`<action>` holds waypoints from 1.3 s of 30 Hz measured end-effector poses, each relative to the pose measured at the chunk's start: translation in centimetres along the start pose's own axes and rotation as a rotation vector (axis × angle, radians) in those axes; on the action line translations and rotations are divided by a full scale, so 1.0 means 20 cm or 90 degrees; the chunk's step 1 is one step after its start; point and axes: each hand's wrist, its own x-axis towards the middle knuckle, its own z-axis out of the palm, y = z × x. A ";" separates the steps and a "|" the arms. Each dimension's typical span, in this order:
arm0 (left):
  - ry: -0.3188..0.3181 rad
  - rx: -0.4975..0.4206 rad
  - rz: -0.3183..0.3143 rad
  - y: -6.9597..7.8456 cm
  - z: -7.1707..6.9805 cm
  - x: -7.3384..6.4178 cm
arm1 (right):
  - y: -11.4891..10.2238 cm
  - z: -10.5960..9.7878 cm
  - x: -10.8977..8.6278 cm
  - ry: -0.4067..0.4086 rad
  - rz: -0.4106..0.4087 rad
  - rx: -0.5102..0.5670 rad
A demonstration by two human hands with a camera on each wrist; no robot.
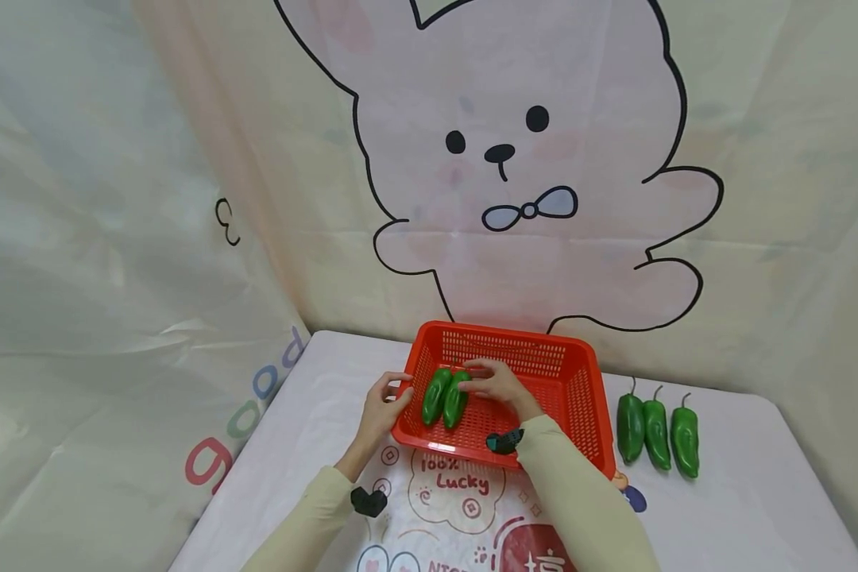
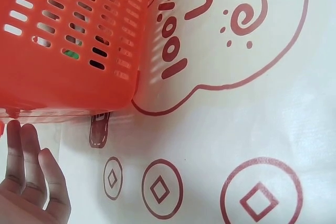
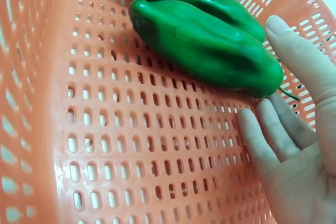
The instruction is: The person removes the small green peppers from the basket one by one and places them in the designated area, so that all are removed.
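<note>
Two green peppers lie side by side in the left part of a red plastic basket (image 1: 592,405): a left pepper (image 1: 436,396) and a right pepper (image 1: 455,400). My right hand (image 1: 499,384) reaches into the basket at their far ends. In the right wrist view its thumb and fingers spread around the stem end of the nearer pepper (image 3: 210,51), fingertips right at its skin. My left hand (image 1: 381,407) is at the basket's left side, fingertips at the rim. Its fingers look nearly straight against the outer wall in the left wrist view; its thumb is hidden there.
To the right of the basket, three more green peppers (image 1: 656,434) lie in a row on the white tablecloth (image 1: 751,492), stems pointing away. A printed curtain (image 1: 779,302) hangs close behind the table, and another sheet (image 1: 114,318) hangs along the left.
</note>
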 end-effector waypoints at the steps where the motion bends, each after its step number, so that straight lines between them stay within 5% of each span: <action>1: 0.000 0.001 0.002 0.00 0.00 0.00 | 0.00 0.00 0.00 0.000 0.000 -0.001; 15: -0.005 -0.002 0.003 -0.01 0.02 -0.01 | 0.01 0.05 0.04 -0.004 -0.017 -0.082; 32: 0.006 0.002 -0.003 -0.01 0.02 0.00 | 0.00 0.05 0.04 -0.016 -0.010 0.013; 39: 0.005 0.002 0.001 -0.01 0.01 0.00 | -0.01 0.04 0.04 -0.013 -0.014 -0.009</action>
